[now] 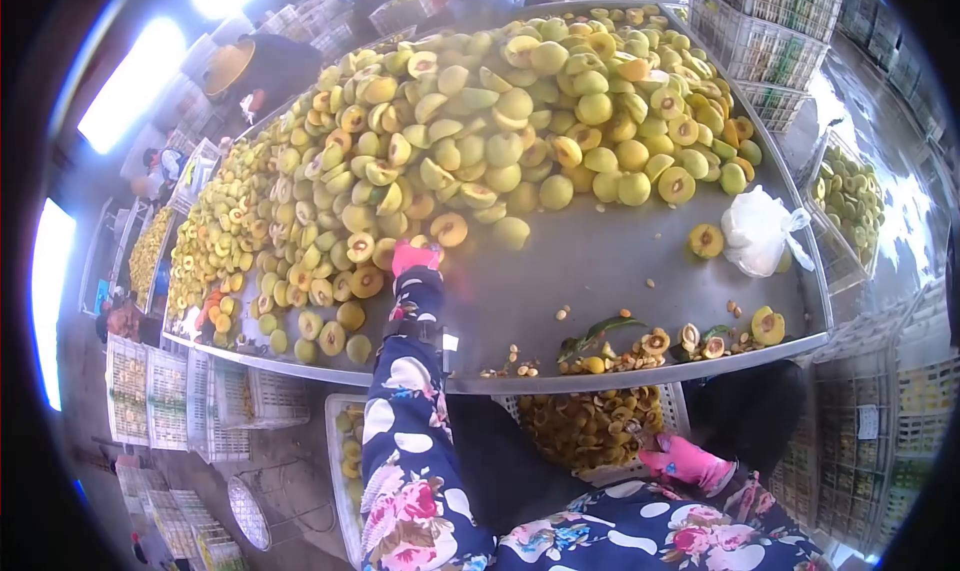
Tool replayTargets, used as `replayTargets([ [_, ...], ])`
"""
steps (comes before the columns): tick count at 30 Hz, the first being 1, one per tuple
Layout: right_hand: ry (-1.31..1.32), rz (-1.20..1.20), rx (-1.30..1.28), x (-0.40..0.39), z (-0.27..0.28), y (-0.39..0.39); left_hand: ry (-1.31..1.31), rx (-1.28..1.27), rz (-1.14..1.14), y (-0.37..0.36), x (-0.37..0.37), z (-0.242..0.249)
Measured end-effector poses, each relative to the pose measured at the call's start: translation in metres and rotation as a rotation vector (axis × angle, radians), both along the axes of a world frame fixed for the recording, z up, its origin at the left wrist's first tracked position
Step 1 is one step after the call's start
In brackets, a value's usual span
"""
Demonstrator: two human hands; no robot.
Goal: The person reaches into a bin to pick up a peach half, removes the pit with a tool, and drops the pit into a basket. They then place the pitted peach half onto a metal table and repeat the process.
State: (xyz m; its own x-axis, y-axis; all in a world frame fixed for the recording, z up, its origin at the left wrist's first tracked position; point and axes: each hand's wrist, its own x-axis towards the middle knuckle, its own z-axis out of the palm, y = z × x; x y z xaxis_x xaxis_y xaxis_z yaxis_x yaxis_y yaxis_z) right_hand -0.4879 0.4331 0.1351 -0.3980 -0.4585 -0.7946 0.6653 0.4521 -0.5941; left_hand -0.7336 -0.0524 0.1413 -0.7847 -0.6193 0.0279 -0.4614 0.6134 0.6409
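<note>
My left hand (415, 258), in a pink glove, reaches to the near edge of a big heap of halved green-yellow fruit (480, 121) on a metal table (560, 271). Its fingers touch or lie close to the fruit, and they are too small to read. Down at the right, my right hand (688, 463), also pink-gloved, is closed at the rim of a crate (672, 411) below the table edge. What it holds, if anything, I cannot make out. Brownish fruit pieces (590, 426) fill that crate.
A white plastic bag (757, 231) lies at the table's right. Pits and scraps (640, 349) line the front edge. Stacked crates (765, 31) stand back right, others (165, 391) at the left. Another person's hand (215, 306) is at the table's left end.
</note>
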Motion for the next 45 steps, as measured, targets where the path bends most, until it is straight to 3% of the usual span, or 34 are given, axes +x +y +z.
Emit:
replayTargets([
  [1,0.010,0.030,-0.013,-0.002,0.001,0.000,0.080,0.073,-0.016,0.026,0.018,0.028],
  [5,0.105,0.067,-0.150,-0.007,0.012,-0.005,0.274,1.044,-0.155,0.057,0.067,0.071],
  [6,0.120,0.080,-0.168,-0.008,0.022,-0.007,0.367,1.513,-0.023,0.070,0.076,0.082],
  [9,0.248,0.141,-0.218,-0.026,0.074,-0.025,0.431,1.881,0.117,0.132,0.126,0.134],
  [12,0.426,0.125,-0.286,-0.033,0.107,-0.042,0.310,2.029,0.035,0.161,0.168,0.127],
  [17,0.552,0.171,-0.195,-0.032,0.147,-0.066,0.248,1.983,-0.003,0.212,0.214,0.109],
  [20,0.596,0.098,-0.213,-0.020,0.148,-0.068,0.248,1.794,-0.051,0.233,0.230,0.107],
  [24,0.743,0.091,-0.188,-0.007,0.140,-0.065,0.281,1.846,-0.164,0.247,0.242,0.105],
  [33,0.559,0.004,-0.224,0.005,0.139,-0.060,0.343,1.765,-0.138,0.270,0.252,0.111],
  [38,0.917,0.035,-0.249,0.009,0.109,-0.060,0.415,1.726,-0.123,0.281,0.255,0.102],
  [41,0.890,0.162,-0.287,0.002,0.111,-0.055,0.331,1.640,-0.079,0.285,0.253,0.102],
  [44,0.883,0.293,-0.109,-0.002,0.110,-0.046,0.309,1.036,-0.441,0.280,0.252,0.089],
  [45,0.894,0.329,-0.008,-0.001,0.110,-0.043,0.276,1.108,-0.427,0.278,0.251,0.085],
])
